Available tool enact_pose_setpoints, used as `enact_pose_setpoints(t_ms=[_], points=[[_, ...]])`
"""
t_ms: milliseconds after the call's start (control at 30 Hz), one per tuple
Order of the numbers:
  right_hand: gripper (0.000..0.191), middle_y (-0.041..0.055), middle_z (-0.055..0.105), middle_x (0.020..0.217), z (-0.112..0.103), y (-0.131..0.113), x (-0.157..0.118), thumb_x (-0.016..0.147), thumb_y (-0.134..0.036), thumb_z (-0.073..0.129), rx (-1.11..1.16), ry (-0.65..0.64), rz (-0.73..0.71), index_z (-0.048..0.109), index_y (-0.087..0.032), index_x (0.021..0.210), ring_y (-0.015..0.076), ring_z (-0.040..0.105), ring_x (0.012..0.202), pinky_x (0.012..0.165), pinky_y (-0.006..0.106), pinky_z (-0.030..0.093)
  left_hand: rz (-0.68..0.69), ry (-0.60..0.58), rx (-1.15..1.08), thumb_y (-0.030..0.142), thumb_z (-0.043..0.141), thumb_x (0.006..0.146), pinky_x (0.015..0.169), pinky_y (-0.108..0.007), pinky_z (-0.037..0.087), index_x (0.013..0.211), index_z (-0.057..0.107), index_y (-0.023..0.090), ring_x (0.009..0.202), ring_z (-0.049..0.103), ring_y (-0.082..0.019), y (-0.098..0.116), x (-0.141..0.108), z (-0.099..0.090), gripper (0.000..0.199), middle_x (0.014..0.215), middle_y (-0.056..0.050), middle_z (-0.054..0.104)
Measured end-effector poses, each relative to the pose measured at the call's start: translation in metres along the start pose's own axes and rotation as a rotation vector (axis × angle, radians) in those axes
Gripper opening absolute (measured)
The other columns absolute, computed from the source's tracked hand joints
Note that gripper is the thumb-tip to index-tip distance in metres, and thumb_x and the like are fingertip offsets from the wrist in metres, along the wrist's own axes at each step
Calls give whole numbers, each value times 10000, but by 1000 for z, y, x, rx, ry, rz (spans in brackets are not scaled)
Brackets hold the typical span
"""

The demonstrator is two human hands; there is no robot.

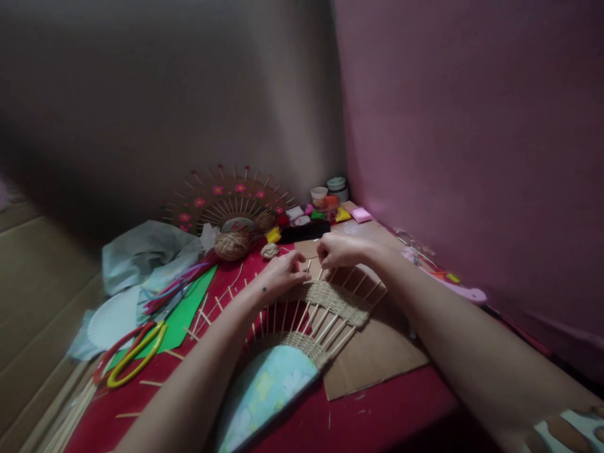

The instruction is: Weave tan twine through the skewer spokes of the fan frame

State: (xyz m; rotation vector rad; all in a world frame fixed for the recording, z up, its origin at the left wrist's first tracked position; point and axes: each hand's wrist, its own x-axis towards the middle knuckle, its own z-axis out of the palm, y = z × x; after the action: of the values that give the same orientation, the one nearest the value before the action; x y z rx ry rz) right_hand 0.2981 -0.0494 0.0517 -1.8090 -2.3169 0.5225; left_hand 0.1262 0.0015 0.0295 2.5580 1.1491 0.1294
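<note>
Fan of thin sticks with a woven straw band (pixel 337 302) lies at the lower centre of the frame, partly on brown cardboard (pixel 377 365) and partly on a red table (pixel 396 406). At its upper stick tips, the left hand (pixel 284 274) has thumb and fingers slightly apart, while the right hand (pixel 343 250) is curled closed, its grip unclear. Left of centre sits a ball of twine (pixel 232 245), with a flowered fan (pixel 221 196) behind it and scissors (pixel 138 348) at lower left.

Left hand (pixel 284 274) and right hand (pixel 343 250) lie close together at the outer edge of a partly woven fan (pixel 337 301), while scissors (pixel 116 376) overlap a green sheet (pixel 191 309) at left
</note>
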Motion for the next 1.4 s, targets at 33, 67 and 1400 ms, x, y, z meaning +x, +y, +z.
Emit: enact_pose_setpoints(t_ms=[33,67,1400], points=[[227,42,644,695,-1,-1,-1,639,-137,542,5,5,-5,686,-124,814,109,515,580,462,195,310,4,-24,8,381,581,695,542,-231,318,1028,554,167,620,486,-147,1,-1,-1,396,632,26,530],[225,39,641,688,-2,-3,-2,644,-141,540,10,10,-6,686,-122,814,108,512,581,468,195,311,10,-45,15,386,587,691,544,-230,318,1027,554,176,620,485,-146,0,-1,-2,397,632,29,528],[193,73,660,810,26,-15,14,747,-199,491,-130,307,-95,673,-183,811,156,570,723,582,231,326,-208,-415,-720,221,629,664,297,-176,264,704,570,123,328,465,-93,-25,4,-14,121,443,3,553]])
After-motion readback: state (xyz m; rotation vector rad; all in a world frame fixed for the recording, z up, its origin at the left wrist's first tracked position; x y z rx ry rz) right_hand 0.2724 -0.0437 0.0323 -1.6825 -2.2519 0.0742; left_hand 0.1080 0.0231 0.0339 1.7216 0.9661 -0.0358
